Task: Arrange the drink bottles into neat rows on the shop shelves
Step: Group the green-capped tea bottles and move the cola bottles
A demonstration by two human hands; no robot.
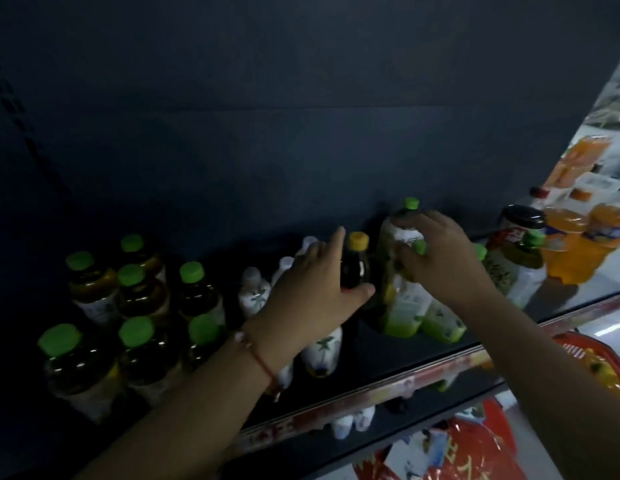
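My left hand reaches around a dark bottle with a yellow cap in the middle of the dark shelf; thumb and fingers curl at its sides. My right hand grips the shoulder of a tall green-capped bottle with a pale green label, which leans left. White bottles with palm prints stand behind and under my left hand. Several dark tea bottles with green caps stand in rows at the left.
Orange soda bottles and a black-lidded jar stand at the shelf's right end. A red basket with goods sits lower right. The shelf's red price strip runs along the front edge; more bottles show on the shelf below.
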